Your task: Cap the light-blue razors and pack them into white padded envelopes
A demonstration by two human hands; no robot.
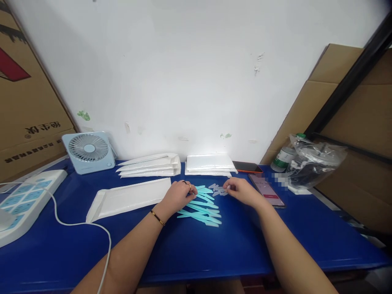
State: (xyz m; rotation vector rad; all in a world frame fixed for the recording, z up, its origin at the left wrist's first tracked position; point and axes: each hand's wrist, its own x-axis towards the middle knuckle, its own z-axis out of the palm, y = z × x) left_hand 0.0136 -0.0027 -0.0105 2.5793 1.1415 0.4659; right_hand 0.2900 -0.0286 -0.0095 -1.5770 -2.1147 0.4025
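Observation:
A loose pile of slim teal eyebrow razors [203,207] lies on the blue table in front of me. My left hand [181,194], with a ring and a dark bracelet, is at the pile's upper left. Its thumb and forefinger pinch one razor by the end, partly hidden by the fingers. Small translucent blade caps [217,189] lie just right of the razors. Over their right edge, my right hand [240,190] has its thumb and forefinger closed on one cap, mostly hidden by the fingertips.
White padded envelopes [128,199] lie at left, with stacks [210,162] by the wall. A blue fan [89,152] and power strip [30,204] stand left; a white cable crosses my left forearm. Phones [267,190], a bottle [282,159] and a plastic-wrapped item [315,163] are right.

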